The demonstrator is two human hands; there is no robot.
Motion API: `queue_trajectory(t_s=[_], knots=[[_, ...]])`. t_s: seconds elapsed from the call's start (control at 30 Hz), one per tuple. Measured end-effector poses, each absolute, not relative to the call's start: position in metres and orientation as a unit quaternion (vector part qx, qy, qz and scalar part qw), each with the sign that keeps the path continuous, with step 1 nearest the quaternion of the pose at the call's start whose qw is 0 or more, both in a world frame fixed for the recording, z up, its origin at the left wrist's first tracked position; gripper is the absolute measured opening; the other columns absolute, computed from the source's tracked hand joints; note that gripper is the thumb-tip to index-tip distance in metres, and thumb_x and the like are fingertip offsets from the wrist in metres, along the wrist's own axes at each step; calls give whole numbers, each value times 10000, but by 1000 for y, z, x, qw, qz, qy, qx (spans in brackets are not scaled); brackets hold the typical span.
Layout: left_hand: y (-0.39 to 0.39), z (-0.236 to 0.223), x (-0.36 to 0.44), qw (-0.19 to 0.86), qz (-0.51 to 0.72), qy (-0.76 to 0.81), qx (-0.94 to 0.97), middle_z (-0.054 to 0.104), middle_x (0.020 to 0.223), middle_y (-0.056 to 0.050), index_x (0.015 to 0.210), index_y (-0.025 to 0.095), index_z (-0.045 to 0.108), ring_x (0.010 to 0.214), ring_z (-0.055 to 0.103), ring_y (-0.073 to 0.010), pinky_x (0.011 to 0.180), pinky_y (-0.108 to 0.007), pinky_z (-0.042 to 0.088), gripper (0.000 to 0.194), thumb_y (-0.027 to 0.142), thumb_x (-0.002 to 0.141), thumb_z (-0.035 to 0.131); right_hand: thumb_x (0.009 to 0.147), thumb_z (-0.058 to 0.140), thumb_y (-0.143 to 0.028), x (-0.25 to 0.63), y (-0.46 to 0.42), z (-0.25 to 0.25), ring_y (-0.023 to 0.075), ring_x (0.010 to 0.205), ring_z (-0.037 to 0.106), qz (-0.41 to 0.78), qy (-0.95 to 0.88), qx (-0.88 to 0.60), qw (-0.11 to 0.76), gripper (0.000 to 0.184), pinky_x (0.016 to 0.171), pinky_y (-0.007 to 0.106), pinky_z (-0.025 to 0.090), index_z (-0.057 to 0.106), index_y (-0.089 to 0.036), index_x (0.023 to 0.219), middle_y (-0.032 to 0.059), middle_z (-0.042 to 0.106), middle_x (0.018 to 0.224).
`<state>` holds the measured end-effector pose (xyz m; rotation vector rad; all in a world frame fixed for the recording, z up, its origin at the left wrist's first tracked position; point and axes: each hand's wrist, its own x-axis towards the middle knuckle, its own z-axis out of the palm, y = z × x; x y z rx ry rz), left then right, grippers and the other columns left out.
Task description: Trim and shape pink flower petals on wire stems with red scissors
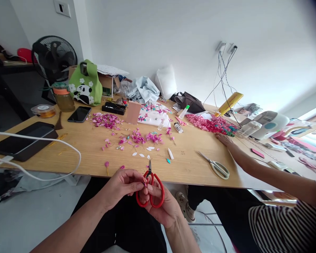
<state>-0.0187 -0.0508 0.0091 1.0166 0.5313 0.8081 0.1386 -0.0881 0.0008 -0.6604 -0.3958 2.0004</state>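
My right hand (167, 209) holds red-handled scissors (162, 191) at the table's front edge, blades pointing away and closed together. Close against it, my left hand (123, 184) pinches a small pinkish piece, which the fingers mostly hide. Right-hand fingertips also meet at that piece. Beyond the hands lie loose magenta petals (137, 137), several white petals (142, 155), a small white tube (170, 153) and a teal leaf (168, 161). One magenta bud on a stem (106, 164) lies left of the scissor tips.
Beige-handled scissors (219, 169) lie to the right, near a co-worker's outstretched arm (242, 160). At left are a tablet (21, 138), a white cable (76, 147), a phone (79, 114) and a jar (64, 100). A white foam block (150, 121) with flowers stands farther back.
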Motion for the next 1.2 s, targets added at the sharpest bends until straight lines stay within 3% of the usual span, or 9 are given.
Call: queue_trajectory(t_s=[0.17, 0.9, 1.07, 1.2], knots=[[-54, 13, -17, 795, 363, 232, 428, 693, 661, -40, 777, 129, 643, 579, 667, -181, 591, -297, 518, 148, 257, 763, 717, 658, 838, -155, 135, -91, -4, 58, 562, 543, 830, -150, -248, 477, 250, 574, 159, 426, 659, -132, 832, -11, 621, 640], [-53, 12, -19, 787, 374, 223, 437, 677, 660, -37, 737, 131, 664, 576, 677, -199, 533, -302, 540, 117, 230, 752, 724, 670, 826, -150, 131, -96, -2, 58, 544, 540, 837, -124, -231, 481, 217, 563, 161, 417, 660, -127, 808, -12, 617, 622], [-53, 16, -19, 785, 365, 228, 445, 646, 623, -23, 701, 135, 633, 553, 645, -178, 531, -286, 493, 172, 274, 744, 724, 692, 821, -237, 131, -96, -1, 83, 543, 541, 798, -191, -289, 493, 252, 555, 191, 401, 623, -138, 812, 8, 627, 653], [-52, 14, -19, 741, 387, 311, 453, 551, 558, 25, 682, 132, 643, 452, 449, -57, 436, -193, 270, 191, 293, 713, 741, 795, 712, -432, 136, -98, 3, 126, 597, 536, 685, -314, -387, 531, 321, 590, 239, 413, 587, -138, 829, 42, 624, 705]])
